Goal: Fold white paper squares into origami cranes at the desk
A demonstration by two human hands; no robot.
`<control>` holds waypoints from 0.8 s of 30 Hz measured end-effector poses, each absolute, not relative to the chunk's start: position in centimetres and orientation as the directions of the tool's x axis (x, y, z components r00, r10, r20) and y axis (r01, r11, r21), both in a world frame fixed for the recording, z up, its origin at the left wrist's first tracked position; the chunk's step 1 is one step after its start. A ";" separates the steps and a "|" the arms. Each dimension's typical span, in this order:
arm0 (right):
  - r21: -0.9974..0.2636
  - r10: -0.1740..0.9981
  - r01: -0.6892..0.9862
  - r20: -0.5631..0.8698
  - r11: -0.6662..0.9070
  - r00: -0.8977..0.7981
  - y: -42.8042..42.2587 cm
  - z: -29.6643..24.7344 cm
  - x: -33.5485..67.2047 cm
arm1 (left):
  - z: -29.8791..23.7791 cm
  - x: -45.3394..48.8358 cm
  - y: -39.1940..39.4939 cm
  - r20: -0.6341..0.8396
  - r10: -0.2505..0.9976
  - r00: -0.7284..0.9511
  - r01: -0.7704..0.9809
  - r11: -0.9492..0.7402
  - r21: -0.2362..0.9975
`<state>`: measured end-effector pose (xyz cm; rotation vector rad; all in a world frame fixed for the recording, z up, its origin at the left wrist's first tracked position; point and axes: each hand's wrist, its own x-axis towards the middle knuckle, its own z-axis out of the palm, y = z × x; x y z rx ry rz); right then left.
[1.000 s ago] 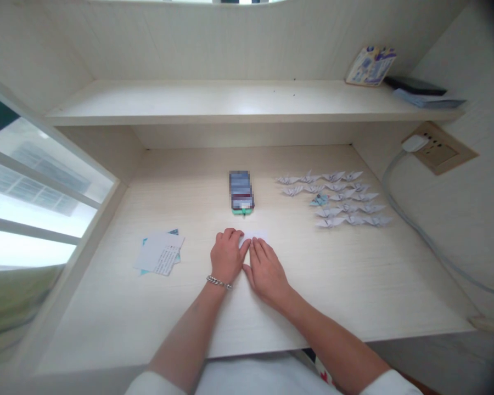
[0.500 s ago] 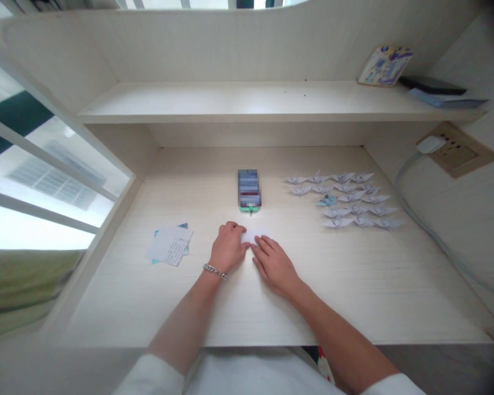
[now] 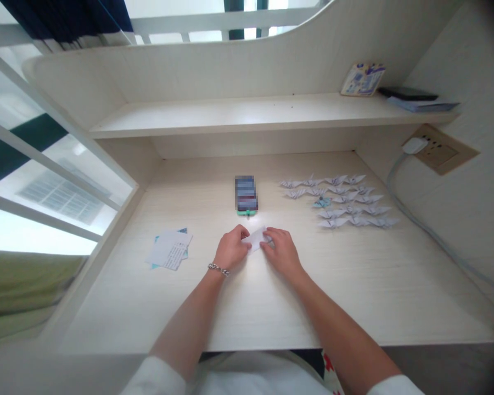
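A small white sheet of paper (image 3: 256,238) sits in the middle of the pale wooden desk (image 3: 354,285), tilted up between my hands. My left hand (image 3: 230,249), with a chain bracelet at the wrist, pinches the paper's left end with curled fingers. At the paper's right end, my right hand (image 3: 282,251) grips it with bent fingers. A phone (image 3: 246,195) lies just beyond the paper.
Several folded paper cranes (image 3: 341,200) lie in rows at the right of the desk. A small stack of paper sheets (image 3: 169,249) lies at the left. A shelf (image 3: 230,115) runs above. A wall socket and cable (image 3: 415,148) are at the right.
Both hands pressed flat on the paper earlier; now they have curled and lifted it off the desk between them. The camera has tilted up a little.
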<state>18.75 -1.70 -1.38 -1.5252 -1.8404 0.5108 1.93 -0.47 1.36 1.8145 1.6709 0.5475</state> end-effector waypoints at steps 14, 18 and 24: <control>-0.999 0.998 -0.043 -0.029 -0.032 -0.064 0.4 1.4 17.8 | 2.0 1.7 -1.0 -0.150 0.969 0.197 0.139 0.124 0.983; -0.996 0.996 -0.037 -0.083 -0.084 -0.029 -0.3 1.2 17.5 | 1.9 1.8 -1.8 -0.183 0.969 0.167 0.153 0.158 0.976; -0.994 0.995 -0.050 -0.096 -0.097 -0.027 -0.8 1.3 17.4 | 2.3 1.9 -2.4 -0.216 0.965 0.146 0.175 0.189 0.966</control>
